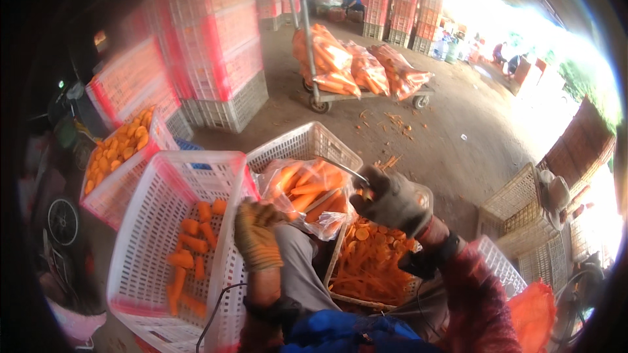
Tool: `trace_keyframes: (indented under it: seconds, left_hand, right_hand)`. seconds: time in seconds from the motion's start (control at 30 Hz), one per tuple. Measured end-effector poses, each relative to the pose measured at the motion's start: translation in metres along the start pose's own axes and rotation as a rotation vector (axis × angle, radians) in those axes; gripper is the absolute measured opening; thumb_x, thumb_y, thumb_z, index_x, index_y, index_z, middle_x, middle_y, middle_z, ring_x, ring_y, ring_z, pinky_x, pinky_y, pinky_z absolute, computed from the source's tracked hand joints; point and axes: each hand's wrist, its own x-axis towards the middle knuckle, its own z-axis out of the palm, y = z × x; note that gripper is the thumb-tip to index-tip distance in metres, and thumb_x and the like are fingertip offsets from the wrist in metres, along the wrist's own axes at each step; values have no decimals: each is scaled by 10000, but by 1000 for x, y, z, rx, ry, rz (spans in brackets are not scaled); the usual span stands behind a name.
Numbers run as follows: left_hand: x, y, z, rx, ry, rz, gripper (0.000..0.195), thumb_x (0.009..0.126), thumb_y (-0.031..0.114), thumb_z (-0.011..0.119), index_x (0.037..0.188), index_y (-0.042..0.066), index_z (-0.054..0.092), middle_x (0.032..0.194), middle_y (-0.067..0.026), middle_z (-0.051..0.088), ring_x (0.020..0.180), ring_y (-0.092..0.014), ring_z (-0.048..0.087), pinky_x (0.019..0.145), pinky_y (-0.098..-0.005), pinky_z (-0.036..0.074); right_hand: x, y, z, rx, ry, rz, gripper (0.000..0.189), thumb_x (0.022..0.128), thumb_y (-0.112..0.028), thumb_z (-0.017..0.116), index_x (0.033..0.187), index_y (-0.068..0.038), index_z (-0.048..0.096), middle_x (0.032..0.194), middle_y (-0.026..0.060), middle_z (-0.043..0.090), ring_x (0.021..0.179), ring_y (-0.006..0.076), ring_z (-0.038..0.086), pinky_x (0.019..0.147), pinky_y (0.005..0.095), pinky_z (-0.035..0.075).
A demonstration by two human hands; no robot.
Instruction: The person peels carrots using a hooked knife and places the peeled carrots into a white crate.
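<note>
My gloved right hand (392,201) is closed on a slim metal-bladed tool (343,165), perhaps a knife or peeler, whose tip points up and left over an open clear plastic bag of whole carrots (314,189). Beside the bag's left edge is my left hand (257,235) in a striped work glove, fingers curled; whether it holds anything is not visible. To its left stands a white plastic crate (162,166) with several trimmed carrot pieces (191,242). Between my legs, a crate holds orange carrot peelings and round slices (370,264).
Another crate of carrot pieces (120,147) stands at the left, before tall crate stacks (216,34). A flatbed trolley (378,94) carries bagged carrots ahead. Carrot scraps (395,120) lie on the floor. More crates (515,201) stand at right; people sit far off.
</note>
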Motion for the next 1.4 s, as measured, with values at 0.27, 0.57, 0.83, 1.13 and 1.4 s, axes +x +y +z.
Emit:
trace_keyframes:
  seconds: [0.27,0.57,0.83,1.13,1.4]
  left_hand:
    - [102,-156,-71,667,63,-213,104,826,210,588,825,106,586,671,-32,589,478,-192,552,421,-249,429]
    - [137,-237,-83,1873,-262,-264,304,755,327,550,964,131,652,975,-200,622,883,-343,610,717,-370,480]
    - [131,-263,-74,1652,-507,-145,424,732,167,594,1135,53,527,1102,-240,560,998,-361,557,837,-374,458]
    - [137,-265,-32,1781,-529,-297,286,657,238,662,854,63,551,804,-151,615,776,-279,611,717,-362,473]
    - [159,-232,-46,1677,-355,33,259,617,124,735,638,86,480,601,-30,530,605,-130,564,556,-283,469]
  right_hand:
    - [-89,93,42,453,104,436,166,737,-106,666,845,-39,558,696,59,583,625,149,565,564,284,458]
    - [-108,152,109,1115,-133,1110,152,762,-114,677,842,-18,591,627,13,562,467,104,523,422,228,423]
    - [-92,200,214,1230,27,997,190,782,-188,602,935,-75,606,575,48,534,418,168,484,365,282,378]
    - [-49,208,230,1582,94,1308,236,813,-221,612,1014,-98,596,595,2,507,449,122,475,402,267,384]
    - [-54,191,206,1413,235,1201,167,790,-181,614,899,-56,630,567,27,525,421,131,480,376,260,371]
